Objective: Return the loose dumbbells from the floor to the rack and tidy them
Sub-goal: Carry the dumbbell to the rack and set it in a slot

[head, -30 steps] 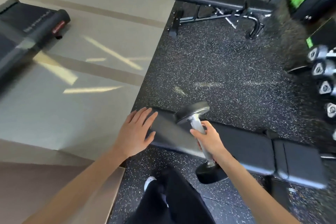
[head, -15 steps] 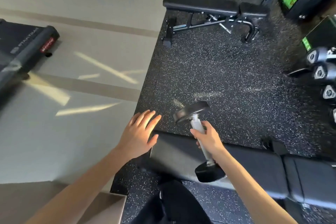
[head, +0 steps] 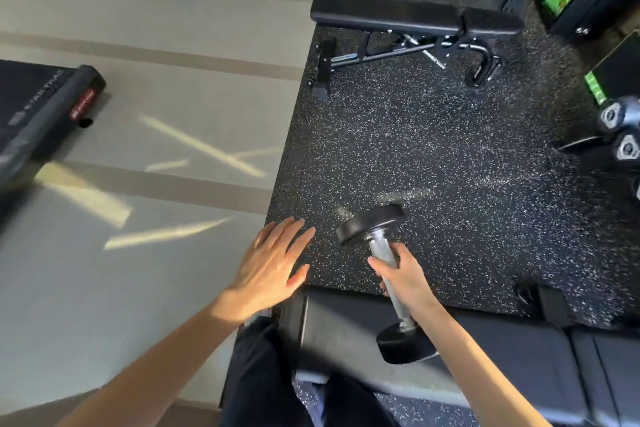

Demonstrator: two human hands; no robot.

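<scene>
So the right hand (head: 403, 276) has its grip wrapped tight around the metal handle of a round-headed black dumbbell (head: 388, 279), held up in the air and tilted, one head out over the speckled rubber floor (head: 450, 184) and the other hanging just above the near weight bench (head: 502, 354). The left hand (head: 268, 265) is flat with fingers spread, holding nothing, hovering by the bench's end. Over at the right edge you can see a couple of racked dumbbells (head: 620, 130), and there's a second bench (head: 412, 19) further back
</scene>
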